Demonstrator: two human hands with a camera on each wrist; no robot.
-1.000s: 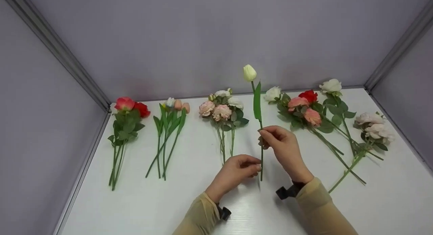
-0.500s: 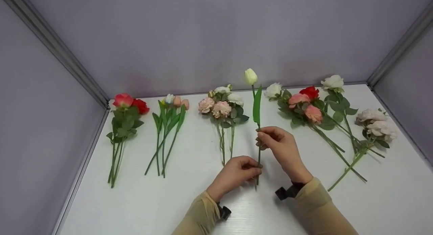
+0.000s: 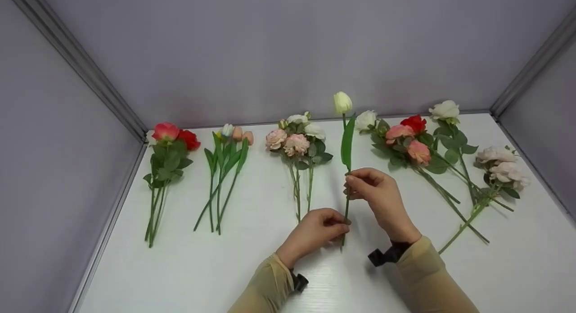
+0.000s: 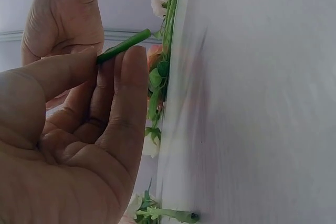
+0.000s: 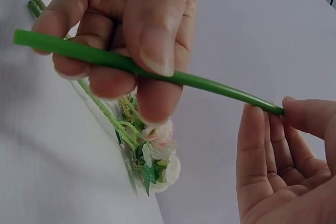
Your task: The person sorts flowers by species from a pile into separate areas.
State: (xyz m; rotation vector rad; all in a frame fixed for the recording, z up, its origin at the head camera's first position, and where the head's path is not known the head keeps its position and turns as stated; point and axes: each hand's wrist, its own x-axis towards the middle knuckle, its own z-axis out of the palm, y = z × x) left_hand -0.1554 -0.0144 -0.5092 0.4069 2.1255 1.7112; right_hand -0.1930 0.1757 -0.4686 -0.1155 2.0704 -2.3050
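Note:
In the head view, a white tulip (image 3: 343, 102) with one long green leaf stands nearly upright above the table. My right hand (image 3: 375, 196) pinches its stem just below the leaf. Lower down, my left hand (image 3: 315, 232) pinches the same stem close to its bottom end. The stem's cut tip (image 4: 137, 38) sticks out past the fingers in the left wrist view. From the right wrist, the green stem (image 5: 215, 86) runs between both hands, with the bloom out of frame. Pale pink and white peonies (image 3: 297, 144) lie just left of the tulip.
Red and pink roses (image 3: 166, 132) lie at the far left, beside several tulips (image 3: 237, 133). To the right are coral and red flowers (image 3: 418, 151), white roses (image 3: 444, 109) and pale peonies (image 3: 506, 171), their stems crossing. Grey panels (image 3: 288, 52) enclose the white table (image 3: 171, 281).
The tulip's bloom has shifted slightly down and to the right, so the stem now leans a little right. Both hands stay nearly in place on the stem.

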